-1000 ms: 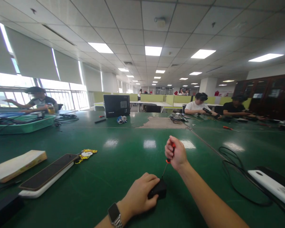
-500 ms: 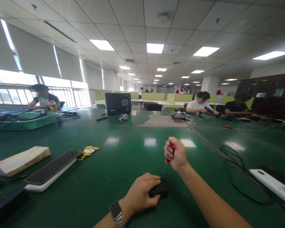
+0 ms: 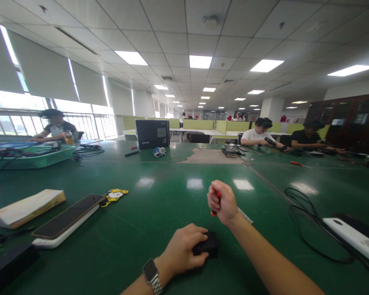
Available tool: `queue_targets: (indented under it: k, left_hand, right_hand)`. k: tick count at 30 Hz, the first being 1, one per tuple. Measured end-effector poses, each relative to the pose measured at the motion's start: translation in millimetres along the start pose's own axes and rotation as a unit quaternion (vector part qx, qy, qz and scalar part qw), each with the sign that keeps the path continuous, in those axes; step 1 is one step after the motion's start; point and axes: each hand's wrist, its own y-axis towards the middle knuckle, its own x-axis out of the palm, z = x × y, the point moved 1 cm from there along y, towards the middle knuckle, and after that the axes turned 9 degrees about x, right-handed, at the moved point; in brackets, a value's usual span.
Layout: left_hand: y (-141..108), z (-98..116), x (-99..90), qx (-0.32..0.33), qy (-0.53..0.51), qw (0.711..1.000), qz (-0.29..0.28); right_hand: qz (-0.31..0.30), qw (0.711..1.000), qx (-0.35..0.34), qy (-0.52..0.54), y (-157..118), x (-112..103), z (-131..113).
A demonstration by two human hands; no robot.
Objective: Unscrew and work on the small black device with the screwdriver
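A small black box-shaped block [image 3: 212, 245] lies on the green table, and my left hand [image 3: 186, 246] grips it from the left, fingers over the top and thumb along the near side. My right hand [image 3: 224, 201] is closed in a fist round the red and black handle of a screwdriver [image 3: 211, 221]. The screwdriver leans slightly, its shaft pointing down and its tip at the top of the block by my left fingertips. Whether the tip sits in a screw is too small to tell.
To the left lie a phone [image 3: 69, 215] on a white object, a tissue pack [image 3: 27, 208] and a green basket [image 3: 43, 159] of cables. A black cable [image 3: 313, 246] and a white device [image 3: 353, 241] are at right. Co-workers sit across the table.
My right hand has moved slightly left and down with the screwdriver, bringing its tip down onto the block. A pale object shows behind my right wrist. My left hand has stayed in place.
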Motion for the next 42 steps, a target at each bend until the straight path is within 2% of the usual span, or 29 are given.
queue_targets:
  k: [12, 20, 25, 34, 39, 42]
  left_hand:
    - [4, 7, -5.4, -0.006, 0.017, 0.999, -0.027]
    - [4, 7, -6.4, -0.027, 0.007, 0.999, -0.03]
    - [5, 9, -11.2, -0.036, -0.021, 0.999, -0.034]
    - [3, 6, -19.8, -0.063, -0.053, 0.995, -0.05]
    - [2, 6, -20.3, -0.07, -0.062, 0.994, -0.047]
    - [3, 6, -20.8, -0.071, -0.068, 0.994, -0.047]
  right_hand:
    - [-0.041, 0.999, 0.012, -0.016, 2, 5, 4]
    - [0.046, 0.979, -0.035, -0.193, 6, -6, 1]
    - [0.053, 0.971, -0.007, -0.232, 6, -13, -15]
    - [-0.002, 0.987, 0.062, -0.152, 5, -18, -17]
    - [-0.015, 0.979, 0.058, -0.196, 2, -12, -17]
    - [-0.048, 0.982, 0.072, -0.167, 2, -9, -16]
